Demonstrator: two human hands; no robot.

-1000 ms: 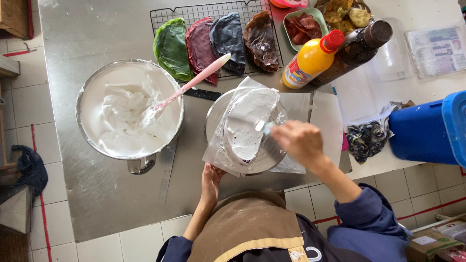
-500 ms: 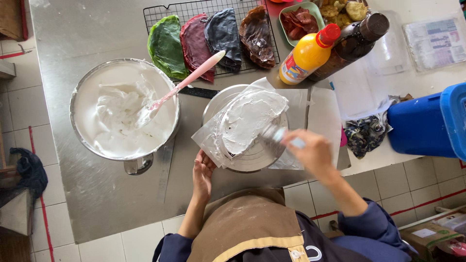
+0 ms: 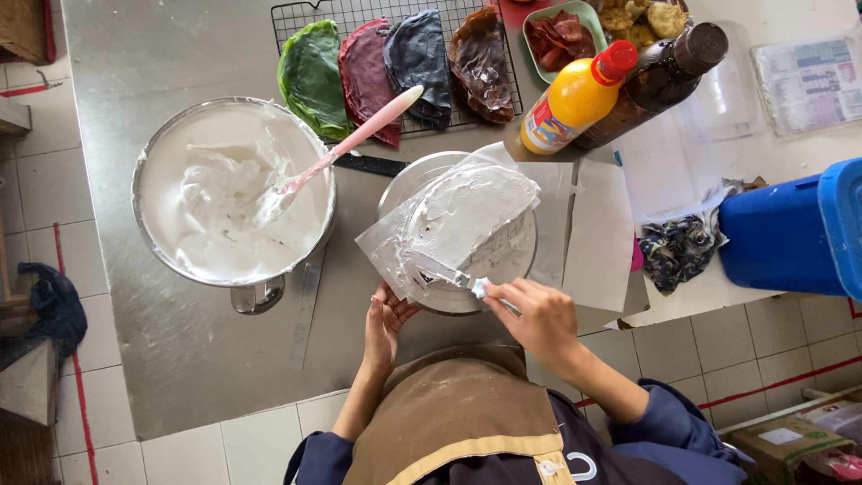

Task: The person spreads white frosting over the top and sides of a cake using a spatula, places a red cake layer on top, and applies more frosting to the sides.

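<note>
Cake (image 3: 467,220) white-frosted, on turntable (image 3: 521,260); right hand (image 3: 534,314) grip pinching spatula (image 3: 440,269); left hand (image 3: 384,325) spread at rim.

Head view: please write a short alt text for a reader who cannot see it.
The right hand spreads white cream over a flat round on a turntable with a palette knife, while the left hand touches the turntable's edge. A cream-filled bowl stands nearby.

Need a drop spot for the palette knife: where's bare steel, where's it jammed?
Bare steel counter: left of the cooling rack, above the cream bowl; also the near strip below the bowl, left of the left hand. Crowded: between turntable, bottles and blue bin, around the right hand.
</note>
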